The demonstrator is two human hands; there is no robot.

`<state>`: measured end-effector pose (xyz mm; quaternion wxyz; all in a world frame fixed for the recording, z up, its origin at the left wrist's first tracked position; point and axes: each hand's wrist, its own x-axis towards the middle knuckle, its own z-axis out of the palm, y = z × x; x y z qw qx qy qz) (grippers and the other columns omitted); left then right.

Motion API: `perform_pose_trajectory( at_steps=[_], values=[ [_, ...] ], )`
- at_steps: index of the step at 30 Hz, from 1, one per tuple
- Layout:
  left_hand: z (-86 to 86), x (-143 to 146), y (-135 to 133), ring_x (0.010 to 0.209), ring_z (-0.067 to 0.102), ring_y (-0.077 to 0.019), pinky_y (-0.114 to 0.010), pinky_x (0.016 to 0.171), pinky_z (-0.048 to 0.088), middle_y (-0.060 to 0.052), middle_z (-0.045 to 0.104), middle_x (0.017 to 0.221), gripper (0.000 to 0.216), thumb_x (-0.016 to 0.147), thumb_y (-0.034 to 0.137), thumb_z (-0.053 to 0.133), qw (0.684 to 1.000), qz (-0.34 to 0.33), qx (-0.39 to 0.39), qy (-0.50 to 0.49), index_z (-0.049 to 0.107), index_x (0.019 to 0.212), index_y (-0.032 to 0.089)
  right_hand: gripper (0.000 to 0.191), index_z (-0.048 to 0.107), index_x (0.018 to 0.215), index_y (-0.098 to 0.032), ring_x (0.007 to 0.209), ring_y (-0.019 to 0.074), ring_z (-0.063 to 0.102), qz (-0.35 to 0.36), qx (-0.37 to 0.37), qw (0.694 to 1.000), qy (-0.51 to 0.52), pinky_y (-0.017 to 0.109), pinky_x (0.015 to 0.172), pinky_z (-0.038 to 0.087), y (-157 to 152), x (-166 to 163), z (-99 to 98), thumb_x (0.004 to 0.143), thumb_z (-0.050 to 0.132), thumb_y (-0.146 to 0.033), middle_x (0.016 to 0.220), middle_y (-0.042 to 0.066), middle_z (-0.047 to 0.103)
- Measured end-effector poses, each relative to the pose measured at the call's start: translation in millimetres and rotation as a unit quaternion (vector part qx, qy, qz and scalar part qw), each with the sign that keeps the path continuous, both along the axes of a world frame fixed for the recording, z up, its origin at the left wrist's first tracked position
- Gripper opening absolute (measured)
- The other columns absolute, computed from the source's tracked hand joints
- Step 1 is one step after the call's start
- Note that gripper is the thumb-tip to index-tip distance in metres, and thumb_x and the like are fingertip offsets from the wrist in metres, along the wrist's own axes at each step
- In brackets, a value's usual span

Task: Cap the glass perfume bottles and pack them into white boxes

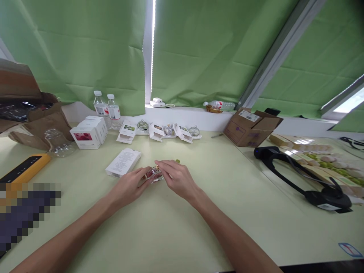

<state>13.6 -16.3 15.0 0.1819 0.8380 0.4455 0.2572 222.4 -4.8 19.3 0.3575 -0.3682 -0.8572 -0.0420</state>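
Both of my hands meet over the table around a small clear glass bottle (155,175) with dark red contents and a gold-coloured top. My left hand (127,186) is closed on the bottle's left side, steadying it low over the table. Fingers of my right hand (179,179) are bent together at the gold top and right side, partly hiding it. Just beyond the right hand lies a small green round piece (178,161). A white printed box (123,162) lies flat beyond my left hand.
Opened white boxes (155,132) and trays with clear glass pieces (142,125) line the back. White boxes (88,133), plastic bottles (114,112) and a clear jar (58,144) stand left. A cardboard box (250,129), black headset (284,167) and fruit trays (327,159) are right.
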Motion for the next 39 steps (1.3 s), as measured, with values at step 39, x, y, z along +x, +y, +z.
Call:
perform_pose_trajectory(
  at_steps=[39],
  values=[
    [3.3, 1.2, -1.4, 0.077, 0.063, -0.0173, -0.026, 0.063, 0.044, -0.001, 0.065, 0.095, 0.028, 0.096, 0.045, 0.035, 1.000, -0.009, -0.004, 0.003, 0.051, 0.111, 0.028, 0.030, 0.063, 0.119, -0.024, 0.093, 0.0166, 0.064, 0.020, -0.032, 0.997, 0.071, 0.030, 0.080, 0.054, -0.2, -1.1, 3.5, 0.094, 0.048, -0.016, 0.104, 0.005, 0.070]
  ],
)
